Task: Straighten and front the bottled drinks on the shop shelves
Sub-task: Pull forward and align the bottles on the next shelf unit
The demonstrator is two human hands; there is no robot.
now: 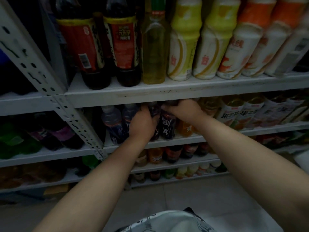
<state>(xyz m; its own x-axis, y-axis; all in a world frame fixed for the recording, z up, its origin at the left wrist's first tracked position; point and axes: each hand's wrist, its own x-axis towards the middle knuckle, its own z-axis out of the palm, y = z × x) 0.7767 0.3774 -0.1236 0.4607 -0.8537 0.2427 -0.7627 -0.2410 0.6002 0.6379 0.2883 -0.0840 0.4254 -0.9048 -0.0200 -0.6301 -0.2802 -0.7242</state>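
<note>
Both hands reach into the second shelf from the top (167,143), just under the upper shelf board. My left hand (142,124) grips a dark bottle (154,133) low on its body. My right hand (184,111) is curled over the top of the neighbouring dark cola bottle with a red and black label (168,126). Two blue-labelled bottles (117,126) stand directly left of my left hand. Orange drink bottles (185,129) stand right of the cola, partly hidden by my right wrist.
The upper shelf (167,94) carries dark bottles with red labels (124,44), a clear yellow bottle (153,52), yellow-and-white bottles (184,44) and orange-and-white bottles (242,47). Tea bottles (234,113) fill the right of my shelf. A perforated upright (50,91) divides the bays. Lower shelves hold small bottles.
</note>
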